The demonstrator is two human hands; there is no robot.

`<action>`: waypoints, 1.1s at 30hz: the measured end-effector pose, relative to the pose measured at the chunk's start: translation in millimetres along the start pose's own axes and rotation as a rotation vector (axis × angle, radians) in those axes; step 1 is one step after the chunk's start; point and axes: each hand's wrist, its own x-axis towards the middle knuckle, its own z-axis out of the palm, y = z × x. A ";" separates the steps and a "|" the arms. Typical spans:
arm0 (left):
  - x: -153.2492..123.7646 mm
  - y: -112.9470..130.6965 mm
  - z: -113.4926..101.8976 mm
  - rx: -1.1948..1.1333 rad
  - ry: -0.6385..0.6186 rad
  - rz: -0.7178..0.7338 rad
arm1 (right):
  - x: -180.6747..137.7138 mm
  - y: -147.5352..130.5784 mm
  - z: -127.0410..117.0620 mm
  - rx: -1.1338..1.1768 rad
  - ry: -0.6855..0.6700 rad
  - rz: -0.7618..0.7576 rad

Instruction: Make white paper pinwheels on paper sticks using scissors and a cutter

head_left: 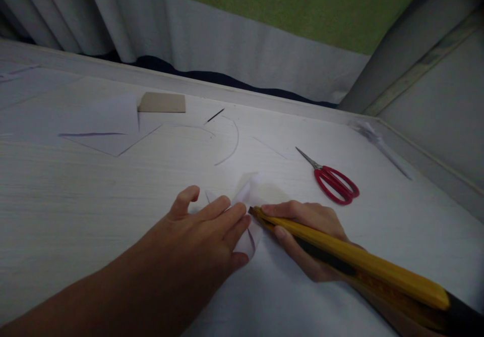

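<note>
My left hand [206,236] lies flat on a small folded white paper [251,195] on the white table [75,195], fingers stretched out and pressing it down. My right hand [310,236] is closed round a long yellow utility knife [359,261]. The knife's tip sits at the paper, right by my left fingertips.
Red-handled scissors [333,180] lie shut on the table to the right. Cut white paper sheets [109,130] and a brown card piece [162,103] lie at the back left. Thin paper offcuts [230,145] curve across the middle. A white cloth and green wall stand behind.
</note>
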 end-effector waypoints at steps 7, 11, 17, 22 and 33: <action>0.4 -0.2 -1.5 -0.014 -0.011 -0.008 | 1.5 -0.5 0.1 0.262 0.085 0.184; 0.0 1.3 -2.9 -0.013 -0.020 -0.027 | 10.7 5.0 -5.6 0.651 0.248 0.435; -1.7 1.2 -1.3 0.006 -0.009 -0.018 | 23.1 8.7 -16.8 0.850 0.329 0.541; -4.5 -2.2 0.7 0.000 -0.009 0.011 | 30.9 2.1 -8.2 1.028 0.295 0.702; -2.6 -2.6 -2.0 0.012 -0.005 0.030 | 50.0 4.6 4.4 0.894 -0.010 0.821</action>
